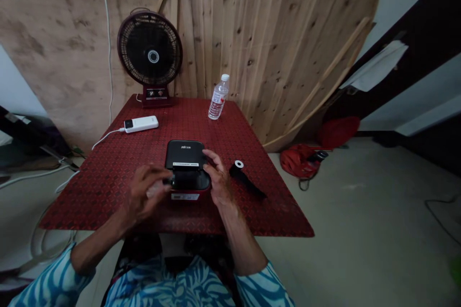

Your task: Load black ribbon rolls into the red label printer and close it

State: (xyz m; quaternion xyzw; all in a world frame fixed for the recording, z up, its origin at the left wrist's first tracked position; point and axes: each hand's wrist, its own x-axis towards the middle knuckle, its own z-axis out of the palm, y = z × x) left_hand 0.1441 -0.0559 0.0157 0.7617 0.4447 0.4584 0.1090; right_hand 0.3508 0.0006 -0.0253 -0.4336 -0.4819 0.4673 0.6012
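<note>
The black device (pixel 185 156) sits on the patterned red table (pixel 180 122), between the two grips. Its dark recess (pixel 185 181) lies uncovered between the upper panel and the near edge, just right of the left grip's fingertips; it is too dim to tell what is inside.

The left grip (pixel 143 192) is half-curled at the device's left side, blurred; whether it pinches anything cannot be told. The right grip (pixel 219 180) is partly spread, its fingertips touching the device's right edge; whether it has firm hold cannot be told.

Just right of the right grip lies a small roll (pixel 236 167) with a pale end, and a black strip (pixel 252 185) trails from it toward the near right. Beyond the right grip stands a clear capped bottle (pixel 218 100), its fill level unclear. Beyond the left grip lies a white power bank (pixel 142 123) with a cable plugged in; the fan (pixel 151 50) stands farther behind. Well right of the right grip, on the floor, is a red bag (pixel 297 160).
</note>
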